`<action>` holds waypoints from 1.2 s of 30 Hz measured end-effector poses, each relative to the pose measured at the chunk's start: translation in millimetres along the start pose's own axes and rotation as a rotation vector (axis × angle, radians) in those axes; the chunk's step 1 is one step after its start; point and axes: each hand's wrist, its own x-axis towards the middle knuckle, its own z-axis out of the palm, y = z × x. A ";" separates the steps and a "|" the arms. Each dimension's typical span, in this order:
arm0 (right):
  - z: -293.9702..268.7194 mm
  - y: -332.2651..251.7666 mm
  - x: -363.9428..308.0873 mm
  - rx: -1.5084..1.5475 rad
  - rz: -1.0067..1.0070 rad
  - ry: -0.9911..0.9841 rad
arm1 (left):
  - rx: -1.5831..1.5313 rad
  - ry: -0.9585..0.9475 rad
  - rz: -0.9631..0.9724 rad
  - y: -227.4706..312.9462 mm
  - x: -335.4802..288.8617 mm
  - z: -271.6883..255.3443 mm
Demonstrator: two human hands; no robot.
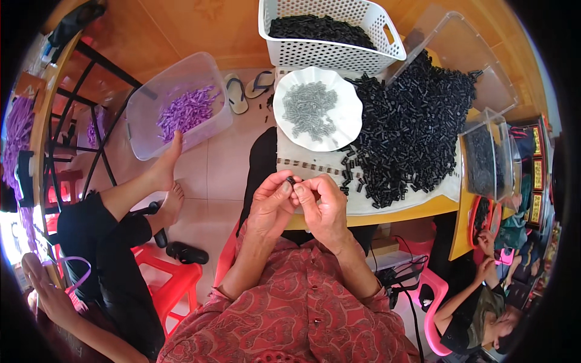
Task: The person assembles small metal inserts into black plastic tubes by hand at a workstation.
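Note:
Both my hands meet in front of me, just off the near edge of the table. Between the thumb and fingers of my left hand [272, 202] is a small black cylindrical piece [291, 180]. My right hand [322, 204] pinches at the same spot, its fingertips touching the piece; whether it grips a second tiny part is too small to tell. Beyond my hands, a white scalloped plate [345, 115] holds a heap of small clear parts [308, 109]. A large pile of small black cylinders [411, 133] spreads to the right of the plate.
A white perforated basket [327, 53] with black pieces stands at the back. Clear bins [484, 151] line the right. At left, a plastic tub [142, 109] holds purple strips, near a seated person's bare feet [172, 202]. Another person [484, 302] works at far right.

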 end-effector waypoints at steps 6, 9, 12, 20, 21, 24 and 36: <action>-2.6 9.3 -1.9 -0.053 -0.004 0.043 | 0.053 0.018 0.016 -5.1 0.2 5.0; -6.1 10.7 -0.8 -0.048 0.006 0.033 | 0.060 0.019 0.013 -7.6 0.1 7.3; -12.3 5.5 -0.3 -0.071 0.001 0.016 | 0.022 0.007 -0.018 -8.3 -0.3 8.1; -71.5 7.6 4.0 -0.627 -0.112 0.256 | -0.127 0.023 -0.129 -1.4 -1.6 8.5; -80.8 13.5 2.6 -0.629 -0.114 0.252 | -0.121 0.022 -0.127 -1.6 -1.5 8.7; -93.9 24.7 -0.1 -0.920 -0.070 0.264 | -0.113 0.018 -0.122 -2.8 -0.7 10.4; -80.2 14.6 12.1 -1.094 0.150 0.116 | -0.033 0.012 -0.101 -8.8 -2.6 16.6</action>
